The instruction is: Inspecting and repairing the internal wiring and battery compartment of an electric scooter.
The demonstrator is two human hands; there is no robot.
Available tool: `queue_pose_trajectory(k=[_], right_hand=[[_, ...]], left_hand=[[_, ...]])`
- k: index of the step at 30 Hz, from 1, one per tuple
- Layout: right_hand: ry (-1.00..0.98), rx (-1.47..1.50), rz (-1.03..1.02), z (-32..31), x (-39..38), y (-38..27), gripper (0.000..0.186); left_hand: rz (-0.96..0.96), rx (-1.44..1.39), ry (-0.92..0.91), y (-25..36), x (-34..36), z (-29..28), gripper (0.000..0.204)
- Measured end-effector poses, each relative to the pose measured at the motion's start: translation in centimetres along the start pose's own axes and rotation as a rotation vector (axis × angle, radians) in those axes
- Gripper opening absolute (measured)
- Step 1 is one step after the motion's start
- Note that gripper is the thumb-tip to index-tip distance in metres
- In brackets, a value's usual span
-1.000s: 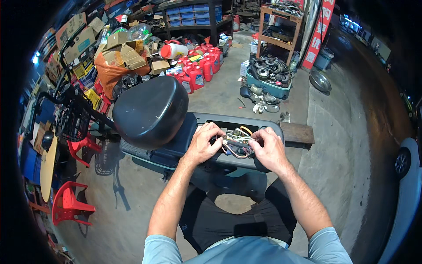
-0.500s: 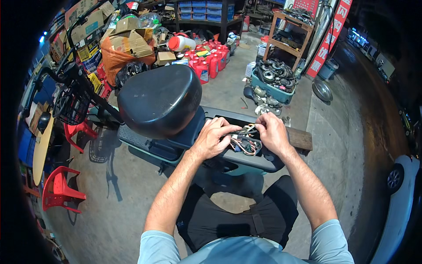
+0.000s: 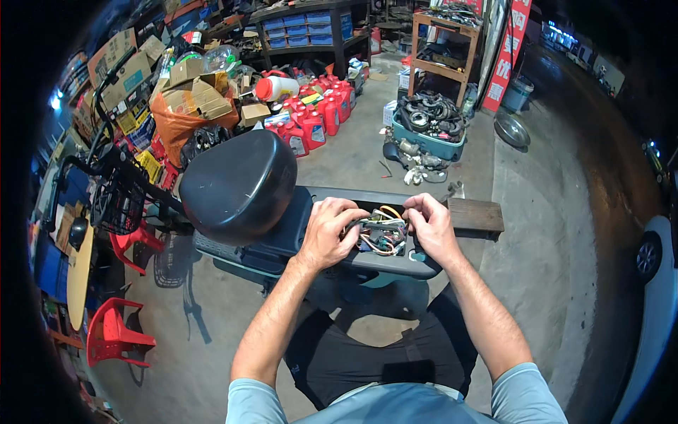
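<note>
A bundle of thin wires (image 3: 381, 244), mostly white, black, brown and orange, fills the open compartment of a scooter body (image 3: 346, 267). My left hand (image 3: 329, 233) reaches in from the left side, its thumb and fingers closed on dark wires at the bundle's edge. Opposite it, my right hand (image 3: 433, 230) pinches wire ends at the compartment's right side, close to a raised orange wire (image 3: 389, 212). The fingertips partly hide what each hand grips. Left of my hands, the black scooter seat (image 3: 240, 185) is tipped up.
A wooden bench (image 3: 476, 215) stands just right of the scooter. Beyond it is a teal crate (image 3: 429, 141) of metal parts. Red bottles (image 3: 311, 126) and cardboard boxes crowd the far left. A red chair (image 3: 116, 332) stands at the near left; handlebars and a basket (image 3: 119, 205) rise at left.
My hands have moved slightly apart, uncovering more of the wires, and an orange wire now arches up between them. The whole view has shifted a little as my head turned.
</note>
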State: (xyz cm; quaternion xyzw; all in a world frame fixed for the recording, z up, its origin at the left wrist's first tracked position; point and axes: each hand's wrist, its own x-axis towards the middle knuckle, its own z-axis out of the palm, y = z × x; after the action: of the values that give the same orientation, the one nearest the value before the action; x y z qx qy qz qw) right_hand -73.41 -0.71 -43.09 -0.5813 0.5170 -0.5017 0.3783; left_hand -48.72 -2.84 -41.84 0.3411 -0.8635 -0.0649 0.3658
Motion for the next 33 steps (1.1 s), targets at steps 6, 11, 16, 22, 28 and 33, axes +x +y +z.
queue_pose_trajectory(k=[6, 11, 16, 22, 28, 33], right_hand=[[0.037, -0.002, -0.020, -0.2, -0.1, -0.4, 0.015], [0.054, -0.041, -0.041, -0.6, -0.2, -1.0, 0.014], [0.033, -0.002, 0.002, -1.1, -0.4, -1.2, 0.014], [0.051, -0.015, -0.069, -1.4, -0.2, -0.6, 0.011], [0.029, -0.080, -0.220, -1.5, -0.1, -0.3, 0.009], [0.004, -0.187, -0.303, -1.5, 0.0, 0.1, 0.011]], left_hand=[[-0.086, 0.000, -0.348, 1.6, 3.4, -0.7, 0.019], [-0.156, 0.005, -0.553, 3.0, 3.7, -1.9, 0.029], [-0.059, 0.044, -0.368, 4.6, 1.2, -1.2, 0.030], [-0.090, 0.073, -0.152, 5.5, -1.9, 1.2, 0.031], [-0.090, 0.092, 0.013, 5.1, -1.8, 4.4, 0.025], [-0.154, 0.130, 0.144, 5.2, -1.7, 5.7, 0.022]])
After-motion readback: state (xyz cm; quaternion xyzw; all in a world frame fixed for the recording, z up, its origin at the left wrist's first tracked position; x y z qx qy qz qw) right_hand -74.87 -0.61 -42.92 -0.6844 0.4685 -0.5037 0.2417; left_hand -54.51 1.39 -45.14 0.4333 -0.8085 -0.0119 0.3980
